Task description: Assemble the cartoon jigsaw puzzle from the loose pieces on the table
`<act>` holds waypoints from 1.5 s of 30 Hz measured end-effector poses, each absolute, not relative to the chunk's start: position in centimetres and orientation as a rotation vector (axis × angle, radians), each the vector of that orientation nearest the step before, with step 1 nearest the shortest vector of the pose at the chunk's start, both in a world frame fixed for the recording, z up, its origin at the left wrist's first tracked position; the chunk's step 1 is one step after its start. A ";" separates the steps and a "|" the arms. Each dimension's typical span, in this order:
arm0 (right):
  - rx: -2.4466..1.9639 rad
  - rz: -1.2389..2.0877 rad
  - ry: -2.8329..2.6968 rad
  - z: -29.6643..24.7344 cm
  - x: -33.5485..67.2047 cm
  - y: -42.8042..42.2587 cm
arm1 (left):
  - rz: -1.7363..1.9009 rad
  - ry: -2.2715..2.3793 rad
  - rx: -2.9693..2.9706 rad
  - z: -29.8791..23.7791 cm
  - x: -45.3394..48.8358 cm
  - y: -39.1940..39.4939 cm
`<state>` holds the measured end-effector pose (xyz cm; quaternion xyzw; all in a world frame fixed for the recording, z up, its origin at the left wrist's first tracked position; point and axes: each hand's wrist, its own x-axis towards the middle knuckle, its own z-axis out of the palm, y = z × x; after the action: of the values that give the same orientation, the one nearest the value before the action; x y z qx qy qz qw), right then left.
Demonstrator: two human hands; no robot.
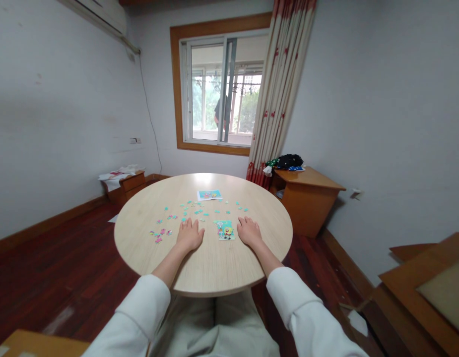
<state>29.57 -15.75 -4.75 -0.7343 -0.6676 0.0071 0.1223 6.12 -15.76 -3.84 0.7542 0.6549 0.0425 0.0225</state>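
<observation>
On the round pale wooden table (222, 267), my left hand (190, 234) lies palm down with its fingers apart, holding nothing. My right hand (249, 231) also rests flat, fingers spread, just right of a partly assembled cartoon jigsaw puzzle (226, 230). That joined section shows a yellow square figure and a paler figure on a teal ground, and it sits between my two hands. Loose pink jigsaw pieces (159, 239) lie left of my left hand. Several small teal jigsaw pieces (185, 213) are scattered beyond both hands. Farther back lies a picture sheet (210, 195) with similar cartoon figures.
A wooden cabinet (311, 198) with a dark bundle of cloth (289, 161) on top stands beyond the table's right side. Papers lie on a low wooden box (132, 184) at the left. Wooden furniture (430, 277) is at the lower right. A curtain (279, 89) hangs beside the window.
</observation>
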 end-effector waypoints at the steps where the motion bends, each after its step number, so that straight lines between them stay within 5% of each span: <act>1: -2.145 0.022 -1.950 -4.8 29.6 -15.7 | 0.134 2.025 2.332 -3.9 6.1 -15.7; 45: -2.150 0.033 -1.946 -5.6 29.6 -14.9 | 0.235 1.937 2.374 -5.2 5.2 -15.5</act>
<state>29.65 -14.90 -5.56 -0.7360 -0.6661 0.0113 0.1204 5.21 -15.48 -5.21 0.7722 0.6299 0.0764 0.0343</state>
